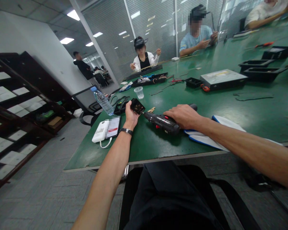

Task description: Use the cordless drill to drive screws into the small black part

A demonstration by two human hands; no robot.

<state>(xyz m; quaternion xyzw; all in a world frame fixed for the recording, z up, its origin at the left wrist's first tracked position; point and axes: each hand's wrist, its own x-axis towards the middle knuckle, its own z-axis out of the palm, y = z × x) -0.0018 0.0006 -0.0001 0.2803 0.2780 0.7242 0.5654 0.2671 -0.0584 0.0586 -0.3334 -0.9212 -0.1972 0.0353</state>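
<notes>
My left hand is closed around a small black box-shaped device with an open face and small gold-coloured parts inside. In my right hand is a black cordless screwdriver with red buttons, lying roughly level. Its bit points left and reaches the lower edge of the device; whether it sits on a screw is too small to tell. Just behind the screwdriver's nose lies a small brass-coloured piece. White and blue gloves lie under my right forearm.
Left on the green table are a water bottle, a phone and a white power bank with a cable. A plastic cup stands beyond the device. Farther back are black trays, a flat box and seated people.
</notes>
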